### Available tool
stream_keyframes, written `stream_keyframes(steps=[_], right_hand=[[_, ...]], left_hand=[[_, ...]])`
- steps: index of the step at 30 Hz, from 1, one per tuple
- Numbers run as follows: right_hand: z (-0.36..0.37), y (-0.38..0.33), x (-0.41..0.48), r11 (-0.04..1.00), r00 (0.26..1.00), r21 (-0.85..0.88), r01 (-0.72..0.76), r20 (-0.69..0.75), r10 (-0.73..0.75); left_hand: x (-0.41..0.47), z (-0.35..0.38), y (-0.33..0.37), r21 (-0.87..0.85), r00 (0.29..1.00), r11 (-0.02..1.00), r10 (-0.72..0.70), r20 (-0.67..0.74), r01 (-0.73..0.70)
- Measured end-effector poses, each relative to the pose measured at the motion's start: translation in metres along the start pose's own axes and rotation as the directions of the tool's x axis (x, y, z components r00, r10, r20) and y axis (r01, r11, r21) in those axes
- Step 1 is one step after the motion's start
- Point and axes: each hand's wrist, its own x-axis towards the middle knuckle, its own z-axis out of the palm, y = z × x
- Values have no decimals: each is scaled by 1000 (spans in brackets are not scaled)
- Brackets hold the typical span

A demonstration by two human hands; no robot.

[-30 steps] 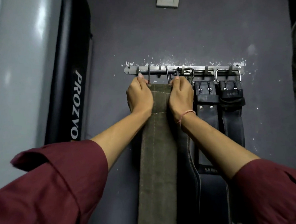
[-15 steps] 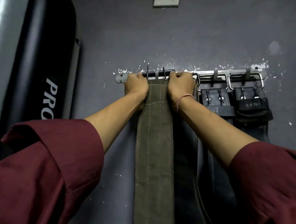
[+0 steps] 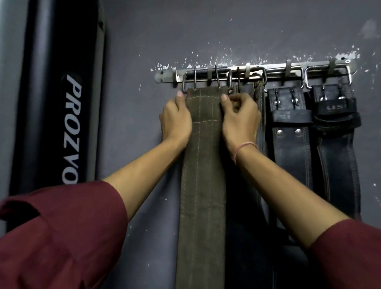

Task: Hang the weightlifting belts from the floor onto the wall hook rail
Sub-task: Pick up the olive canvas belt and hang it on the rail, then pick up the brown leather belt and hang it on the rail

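**Olive belt held at the wall rail**

A dark grey painted wall (image 3: 237, 24) fills the view, chipped white along the top of a metal hook rail (image 3: 276, 70) screwed to it. At the left stands a black upright pad (image 3: 59, 91) lettered "PROZVO", its lower end hidden behind a maroon sleeve (image 3: 52, 236); a pale grey surface runs down the far left edge.

Two black belts hang from the right part of the rail: one with rivets (image 3: 289, 150) and one stamped "USI" (image 3: 336, 157), each on a steel buckle loop. Another dark belt (image 3: 250, 215) hangs between them and the olive one, mostly covered by the right forearm. The bottoms of all the belts are cut off by the frame or by the sleeves.

The olive belt (image 3: 204, 190) hangs flat against the wall, its buckle (image 3: 207, 79) up at the rail's left hooks; whether it is fully seated on a hook is hard to make out. The left hand (image 3: 175, 119) grips the belt's left edge just below the buckle, thumb up along it. The right hand (image 3: 240, 118) is closed on the right edge at the same height, fingers curled in, a thin thread on the wrist.
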Motion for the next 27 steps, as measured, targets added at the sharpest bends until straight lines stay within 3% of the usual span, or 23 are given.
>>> stream_keyframes(steps=[4,10,13,19,27], right_hand=[[-12,11,-53,999,997,-26,33,73,-31],[-45,5,-149,978,996,-191,-79,15,84],[-64,4,-214,966,972,-169,-194,101,213],[-102,14,-347,855,817,-165,-491,255,518],[-170,48,-542,563,463,-292,-773,347,816]], left_hand=[[-48,-23,-31,-10,997,999,44,56,-44],[-142,-66,-63,16,992,1000,21,120,-23],[-200,-93,-77,-4,988,999,-34,153,35],[-332,-150,-111,-28,910,944,-308,277,328],[-528,-218,-169,180,715,784,-617,328,594]])
